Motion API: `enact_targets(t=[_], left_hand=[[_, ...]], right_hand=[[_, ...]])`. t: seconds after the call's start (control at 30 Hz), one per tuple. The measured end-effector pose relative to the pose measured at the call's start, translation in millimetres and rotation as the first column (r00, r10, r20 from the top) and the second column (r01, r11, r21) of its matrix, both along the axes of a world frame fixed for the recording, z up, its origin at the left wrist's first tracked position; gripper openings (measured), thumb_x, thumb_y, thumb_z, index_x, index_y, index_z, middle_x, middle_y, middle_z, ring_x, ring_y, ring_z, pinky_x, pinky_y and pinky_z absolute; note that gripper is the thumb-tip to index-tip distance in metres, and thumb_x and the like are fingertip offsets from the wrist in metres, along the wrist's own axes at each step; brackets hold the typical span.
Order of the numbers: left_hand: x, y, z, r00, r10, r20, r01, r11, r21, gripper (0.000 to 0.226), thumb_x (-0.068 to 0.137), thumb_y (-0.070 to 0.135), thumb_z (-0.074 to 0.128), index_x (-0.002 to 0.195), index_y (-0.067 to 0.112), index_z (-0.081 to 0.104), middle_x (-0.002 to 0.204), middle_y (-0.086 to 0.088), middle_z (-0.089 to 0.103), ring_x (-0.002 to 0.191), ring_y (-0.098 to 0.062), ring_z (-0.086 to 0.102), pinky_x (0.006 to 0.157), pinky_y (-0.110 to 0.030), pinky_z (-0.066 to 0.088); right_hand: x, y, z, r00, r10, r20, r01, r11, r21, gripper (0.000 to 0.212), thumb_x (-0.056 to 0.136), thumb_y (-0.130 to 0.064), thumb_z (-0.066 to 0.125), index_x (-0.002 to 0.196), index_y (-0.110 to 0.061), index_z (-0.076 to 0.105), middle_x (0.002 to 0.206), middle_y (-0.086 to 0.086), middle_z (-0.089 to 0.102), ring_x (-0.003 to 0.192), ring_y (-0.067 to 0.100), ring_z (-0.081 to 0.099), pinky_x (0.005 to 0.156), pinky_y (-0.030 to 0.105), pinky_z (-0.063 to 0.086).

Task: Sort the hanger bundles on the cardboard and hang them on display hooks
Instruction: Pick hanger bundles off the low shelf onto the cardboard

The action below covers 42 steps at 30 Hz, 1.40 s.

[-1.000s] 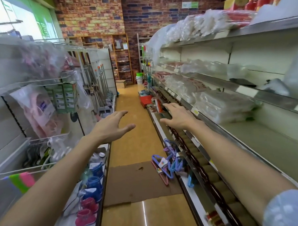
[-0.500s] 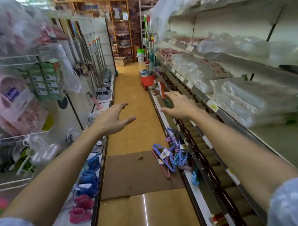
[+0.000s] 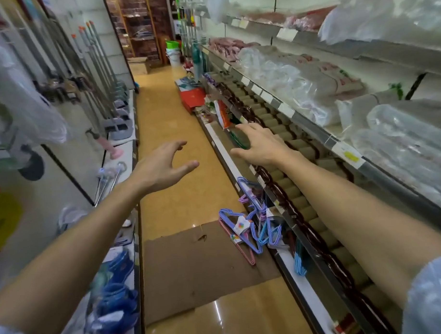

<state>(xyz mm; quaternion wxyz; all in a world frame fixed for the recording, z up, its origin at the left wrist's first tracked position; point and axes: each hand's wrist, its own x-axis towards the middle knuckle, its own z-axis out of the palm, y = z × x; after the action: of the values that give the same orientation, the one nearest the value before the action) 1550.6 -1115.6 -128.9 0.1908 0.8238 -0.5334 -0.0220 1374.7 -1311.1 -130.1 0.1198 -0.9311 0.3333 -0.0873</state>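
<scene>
A flat brown cardboard sheet (image 3: pixel 203 265) lies on the aisle floor. Bundles of purple, pink and blue wire hangers (image 3: pixel 244 231) lie across its far right corner and lean on the right shelf's base. One blue bundle (image 3: pixel 299 260) hangs below the lower shelf edge. My left hand (image 3: pixel 159 166) is stretched out over the aisle floor, fingers spread, holding nothing. My right hand (image 3: pixel 260 145) reaches toward the lower right shelf, fingers loosely bent and empty. Both hands are well above the hangers.
The right shelving (image 3: pixel 321 136) holds plastic-wrapped goods, with rows of brown rolls (image 3: pixel 297 186) below. On the left are mops (image 3: pixel 98 68) on a panel and small blue shoes (image 3: pixel 116 305) on a low ledge. A red box (image 3: pixel 193 97) sits further down the aisle.
My view has tilted downward and moved forward along the aisle. Both hands stay outstretched and empty, in much the same pose.
</scene>
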Motion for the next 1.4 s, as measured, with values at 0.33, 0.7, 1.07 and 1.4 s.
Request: enact_targets(t=[0.33, 0.7, 1.07, 1.4], left_hand=[[78, -89, -106, 0.97, -0.036, -0.24, 0.031, 0.999, -0.025, 0.073, 0.087, 0.062, 0.055, 0.149, 0.029, 0.034, 0.146, 0.0, 0.048, 0.126, -0.02, 0.051, 0.085, -0.029, 0.04], [115, -151, -341, 0.976, -0.024, -0.217, 0.031, 0.999, 0.033, 0.079, 0.082, 0.065, 0.053, 0.149, 0.03, 0.032, 0.145, 0.002, 0.048, 0.121, -0.014, 0.051, 0.082, -0.029, 0.044], [90, -209, -617, 0.962, 0.003, -0.274, -0.008, 1.0, -0.016, 0.079, 0.082, 0.07, 0.051, 0.148, 0.03, 0.035, 0.144, 0.005, 0.05, 0.113, -0.011, 0.052, 0.081, -0.032, 0.045], [88, -230, -748, 0.962, 0.016, -0.271, -0.03, 0.998, -0.05, 0.08, 0.078, 0.068, 0.049, 0.147, 0.029, 0.036, 0.145, 0.002, 0.05, 0.111, -0.012, 0.051, 0.082, -0.033, 0.046]], right_hand=[[52, -73, -101, 0.996, -0.077, -0.05, 0.077, 0.997, 0.0, 0.078, 0.093, -0.059, 0.053, 0.157, -0.026, 0.023, 0.162, 0.0, 0.027, 0.144, 0.028, 0.033, 0.112, 0.054, 0.033], [77, -152, -348, 0.991, -0.119, -0.069, 0.121, 0.992, 0.021, 0.086, 0.087, -0.065, 0.057, 0.156, -0.029, 0.02, 0.162, 0.0, 0.026, 0.144, 0.028, 0.034, 0.113, 0.055, 0.034], [73, -197, -612, 0.995, -0.102, 0.006, 0.102, 0.993, 0.053, 0.087, 0.086, -0.061, 0.061, 0.156, -0.023, 0.025, 0.157, 0.008, 0.032, 0.139, 0.031, 0.04, 0.113, 0.049, 0.036], [88, -231, -745, 0.991, -0.109, 0.072, 0.109, 0.994, 0.001, 0.086, 0.084, -0.063, 0.061, 0.154, -0.027, 0.025, 0.155, 0.005, 0.034, 0.135, 0.028, 0.044, 0.11, 0.055, 0.039]])
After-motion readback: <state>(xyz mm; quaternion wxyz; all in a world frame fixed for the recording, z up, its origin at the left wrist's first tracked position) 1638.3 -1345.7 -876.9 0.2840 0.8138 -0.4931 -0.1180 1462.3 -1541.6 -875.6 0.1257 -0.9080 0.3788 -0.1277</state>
